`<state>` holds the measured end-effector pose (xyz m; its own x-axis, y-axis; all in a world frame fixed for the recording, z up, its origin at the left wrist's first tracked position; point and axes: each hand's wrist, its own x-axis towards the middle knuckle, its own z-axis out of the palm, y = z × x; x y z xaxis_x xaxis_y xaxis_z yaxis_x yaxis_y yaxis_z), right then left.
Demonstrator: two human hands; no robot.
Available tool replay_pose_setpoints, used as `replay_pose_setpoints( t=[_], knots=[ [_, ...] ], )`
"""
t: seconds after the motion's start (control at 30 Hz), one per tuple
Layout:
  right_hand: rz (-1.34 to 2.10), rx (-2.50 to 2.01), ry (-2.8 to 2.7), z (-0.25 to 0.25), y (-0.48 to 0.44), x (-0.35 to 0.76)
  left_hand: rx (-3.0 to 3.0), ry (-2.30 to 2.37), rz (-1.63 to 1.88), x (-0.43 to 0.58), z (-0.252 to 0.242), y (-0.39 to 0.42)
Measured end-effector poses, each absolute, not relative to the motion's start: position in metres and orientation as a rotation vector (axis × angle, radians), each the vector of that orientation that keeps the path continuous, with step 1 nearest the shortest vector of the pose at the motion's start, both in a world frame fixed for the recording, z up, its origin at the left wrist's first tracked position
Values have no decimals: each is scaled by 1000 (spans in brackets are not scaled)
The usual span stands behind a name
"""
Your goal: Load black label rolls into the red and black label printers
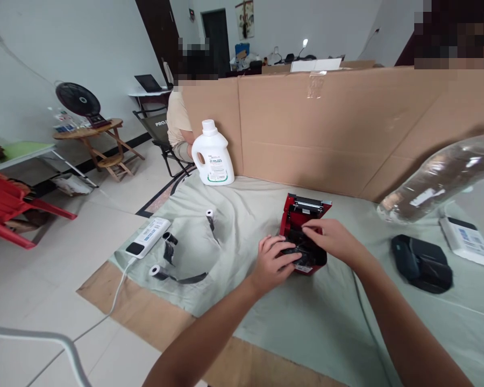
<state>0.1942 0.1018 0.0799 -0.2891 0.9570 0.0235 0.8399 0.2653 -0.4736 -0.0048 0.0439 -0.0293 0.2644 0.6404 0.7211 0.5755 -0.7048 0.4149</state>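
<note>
A small red and black printer (302, 215) sits on the pale green cloth (306, 322) with its lid tipped open toward the cardboard wall. My left hand (272, 263) grips the printer's near left side, fingers curled around a black part inside. My right hand (333, 239) reaches over the open compartment, fingers bent down onto the black inside. What the fingertips pinch is hidden. Left of the printer lie small paper rolls (210, 216) with dark strips trailing (173, 271).
A white detergent bottle (212, 154) stands by the cardboard wall (347, 123). A power strip (148, 237) lies at the cloth's left edge. A black device (421, 262), a white box (465, 239) and a clear plastic bottle (439, 180) are at right. Another person sits behind the wall.
</note>
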Motion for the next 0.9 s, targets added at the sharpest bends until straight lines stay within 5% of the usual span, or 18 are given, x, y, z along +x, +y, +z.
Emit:
replay_pose_setpoints(
  t=[0.17, 0.53, 0.9],
  knots=[
    [469, -1544, -1435, 68, 113, 221, 2446, 1105, 1598, -5, -30, 44],
    [990, -1240, -1303, 2, 69, 205, 2473, 1062, 1654, -9, -28, 40],
    [1003, -1201, -1238, -7, 65, 197, 2381, 1280, 1386, -12, -25, 61]
  ],
)
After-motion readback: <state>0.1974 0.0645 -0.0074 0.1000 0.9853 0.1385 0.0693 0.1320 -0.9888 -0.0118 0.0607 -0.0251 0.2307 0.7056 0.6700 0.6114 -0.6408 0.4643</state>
